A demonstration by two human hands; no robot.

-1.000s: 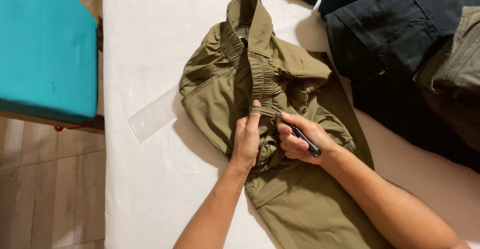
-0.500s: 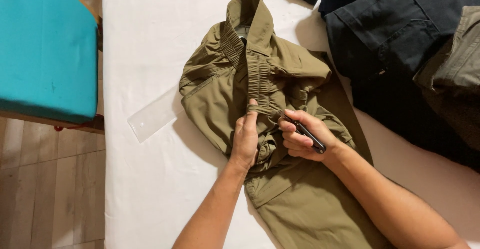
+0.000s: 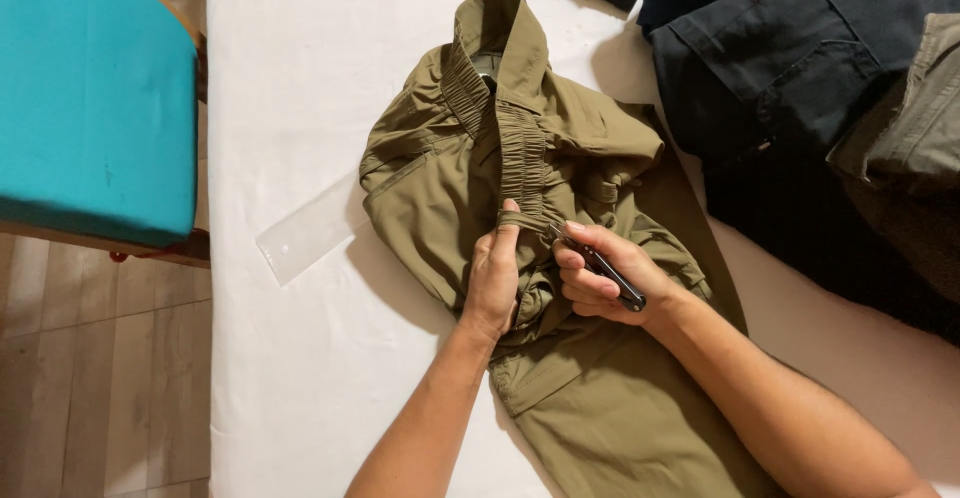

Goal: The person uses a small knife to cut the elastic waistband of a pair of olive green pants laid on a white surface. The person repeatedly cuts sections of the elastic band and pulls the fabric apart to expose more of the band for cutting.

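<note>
Both hands' fingers pinch the olive trousers (image 3: 560, 258): left hand (image 3: 495, 283) on waistband, right hand (image 3: 605, 283) gripping a black tool (image 3: 605, 273).

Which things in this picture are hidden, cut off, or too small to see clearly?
- Head view: the tip of the small dark tool is hidden by the right hand and the olive trousers.
- The clear ruler goes under the trousers at one end.
- The dark garments are cut off by the top and right edges.
- The left hand covers the waistband it pinches.
</note>
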